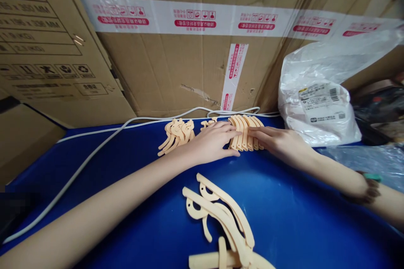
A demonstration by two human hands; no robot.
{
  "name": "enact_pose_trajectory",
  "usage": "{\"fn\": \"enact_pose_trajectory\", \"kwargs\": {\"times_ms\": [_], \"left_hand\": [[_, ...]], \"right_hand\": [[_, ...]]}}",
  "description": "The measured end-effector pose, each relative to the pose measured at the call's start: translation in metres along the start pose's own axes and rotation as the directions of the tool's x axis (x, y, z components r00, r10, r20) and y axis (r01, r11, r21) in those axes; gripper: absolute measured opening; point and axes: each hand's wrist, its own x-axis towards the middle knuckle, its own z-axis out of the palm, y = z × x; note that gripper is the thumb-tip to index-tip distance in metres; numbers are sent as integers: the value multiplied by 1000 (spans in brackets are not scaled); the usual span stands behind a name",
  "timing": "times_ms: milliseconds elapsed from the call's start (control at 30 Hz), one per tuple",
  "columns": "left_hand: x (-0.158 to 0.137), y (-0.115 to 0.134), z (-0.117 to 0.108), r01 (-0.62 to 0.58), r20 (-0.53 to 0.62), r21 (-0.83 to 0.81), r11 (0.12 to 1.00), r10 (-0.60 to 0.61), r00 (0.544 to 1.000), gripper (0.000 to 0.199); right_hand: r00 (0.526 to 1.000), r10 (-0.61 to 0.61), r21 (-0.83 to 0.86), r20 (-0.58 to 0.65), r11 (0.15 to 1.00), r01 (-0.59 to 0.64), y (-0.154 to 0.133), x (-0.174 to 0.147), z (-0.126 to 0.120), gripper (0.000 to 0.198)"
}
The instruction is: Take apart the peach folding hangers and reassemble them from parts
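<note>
A row of curved, beige plastic-looking strips (242, 136), each with a small hole near its end, stands side by side at the back of the blue surface. My left hand (214, 139) reaches over its left end, fingers stretched and thumb apart, fingertips touching the strips. From the other side, my right hand (280, 141) lays its outstretched fingertips against the row's right part; its thumb is hidden. Left of my left hand lies a cluster of curved beige pieces (176, 134). Smaller beige pieces (208, 122) show partly behind that hand. Nearer me, loose curved beige pieces with hooked ends (221, 210) overlap.
Behind the blue tabletop (132, 201) stand a large taped carton (176, 71) and a printed carton (53, 50). A white cable (94, 151) runs along the back and left. At right sit a white plastic bag (315, 92) and clear plastic sheeting (372, 162).
</note>
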Motion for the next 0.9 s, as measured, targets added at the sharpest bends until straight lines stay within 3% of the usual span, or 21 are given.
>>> {"fn": "enact_pose_trajectory", "kwargs": {"times_ms": [400, 633, 900], "left_hand": [[2, 2, 3, -2, -10, 7, 1000, 2, 1000, 53], [1, -1, 5, 46, -36, 37, 998, -44, 998, 69], [5, -2, 4, 71, 15, 11, 997, -71, 997, 70]], "right_hand": [[996, 83, 137, 25, 987, -85, 0, -3, 8, 28], [989, 147, 178, 34, 972, -151, 0, -3, 6, 32], [985, 167, 243, 37, 955, -171, -5, -7, 8, 34]]}}
